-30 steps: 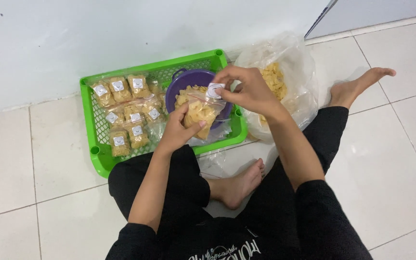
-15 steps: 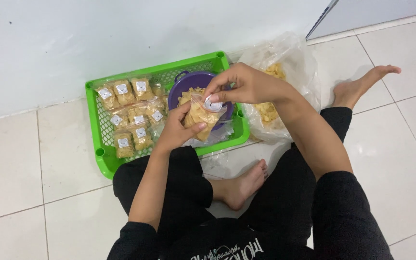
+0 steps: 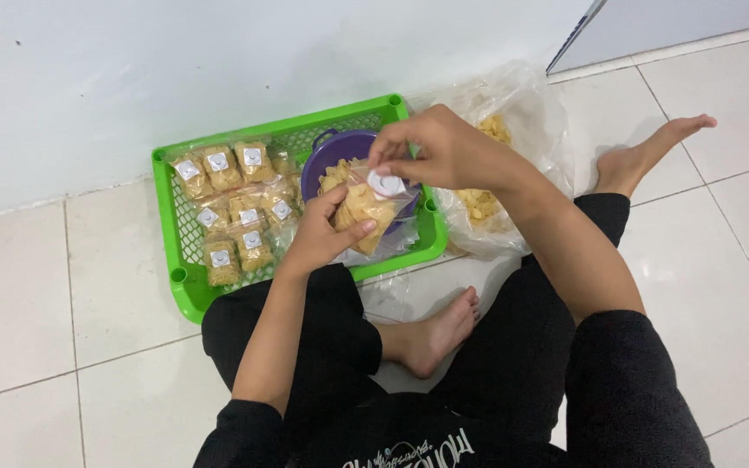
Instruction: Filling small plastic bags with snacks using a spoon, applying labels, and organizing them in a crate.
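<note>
The left hand (image 3: 318, 238) grips a small clear bag (image 3: 367, 208) of yellow chips from below, over the green tray (image 3: 185, 295). The right hand (image 3: 439, 152) is directly above, its fingers (image 3: 389, 166) pinched at the bag's top by the round white sticker (image 3: 386, 184); the bag's long axis tilts up toward them.

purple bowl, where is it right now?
In the head view, the purple bowl sits in the right half of the green basket, behind the snack packet both hands hold, right of the finished packets.

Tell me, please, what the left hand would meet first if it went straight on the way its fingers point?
The left hand already grips the small bag of chips; past it, probably the purple bowl in the green tray, though depth is unclear.
</note>
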